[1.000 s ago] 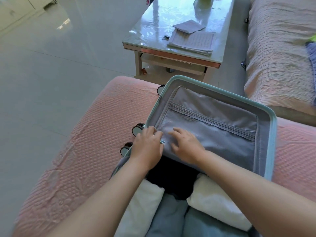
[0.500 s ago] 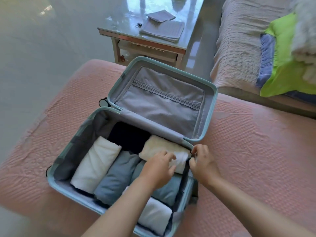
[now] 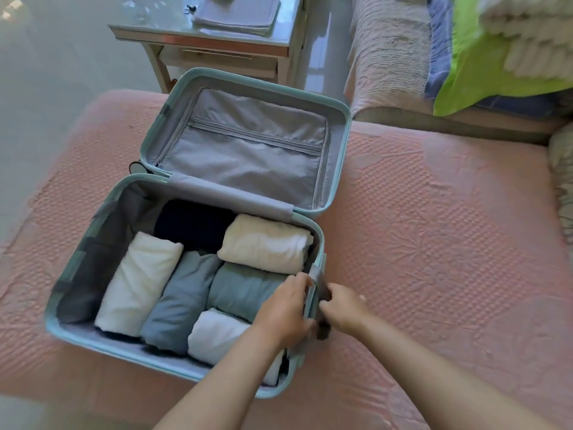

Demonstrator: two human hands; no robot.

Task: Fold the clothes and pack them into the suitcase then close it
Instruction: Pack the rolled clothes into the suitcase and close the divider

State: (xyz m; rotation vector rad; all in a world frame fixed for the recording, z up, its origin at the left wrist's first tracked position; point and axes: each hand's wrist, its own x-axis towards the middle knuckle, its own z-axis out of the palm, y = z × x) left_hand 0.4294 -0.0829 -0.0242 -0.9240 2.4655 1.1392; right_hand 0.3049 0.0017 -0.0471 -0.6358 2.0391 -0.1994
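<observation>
Rolled clothes (image 3: 263, 243) fill the suitcase (image 3: 124, 352) (lid (image 3: 248, 150) open). Fingers of left hand (image 3: 285, 308) and right hand (image 3: 344, 308) grip its right-side strap (image 3: 317, 274). Closing remains.

Person seen only as two arms: left hand (image 3: 283, 311), right hand (image 3: 342, 307), each with its forearm, cut off at the lower edge of view. Hands bare; left forearm (image 3: 217, 383) and right forearm (image 3: 434, 367) bare along the whole visible length, wrists included. Both forearms widen toward that edge under the wide lens; nails and finger detail too soft to read.
</observation>
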